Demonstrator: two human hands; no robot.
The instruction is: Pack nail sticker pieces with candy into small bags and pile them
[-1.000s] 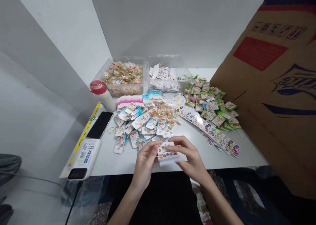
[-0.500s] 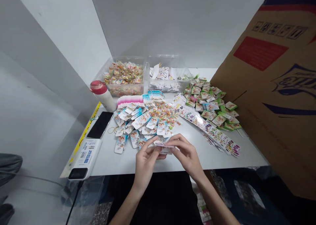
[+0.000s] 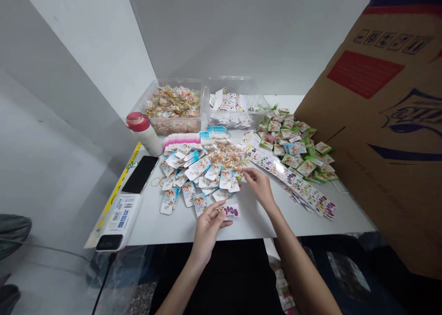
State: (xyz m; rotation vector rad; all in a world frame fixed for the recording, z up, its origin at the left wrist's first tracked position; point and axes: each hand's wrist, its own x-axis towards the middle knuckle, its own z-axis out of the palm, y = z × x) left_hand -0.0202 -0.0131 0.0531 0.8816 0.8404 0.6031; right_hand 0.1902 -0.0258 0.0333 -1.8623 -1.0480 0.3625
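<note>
Pinched between the thumb and fingers of my left hand is a small printed card with purple oval nail pictures, held low over the table's front. My right hand has its fingertips drawn together at the right edge of a heap of small shiny, multicoloured packets. Whether those fingertips grip a packet is too small to tell. Left of the heap lie many blue-and-white cards printed with a hand picture. A fan of sticker strips with coloured nail pictures lies right of my right hand.
Behind stand a clear bin of shiny packets and a clear bin of printed sheets. Small green-and-white boxes are piled near a tall carton. A bottle, phone and white power bank line the left edge.
My right hand has left the card and moved forward to the packet heap. My left hand keeps the card, which now shows its printed face.
</note>
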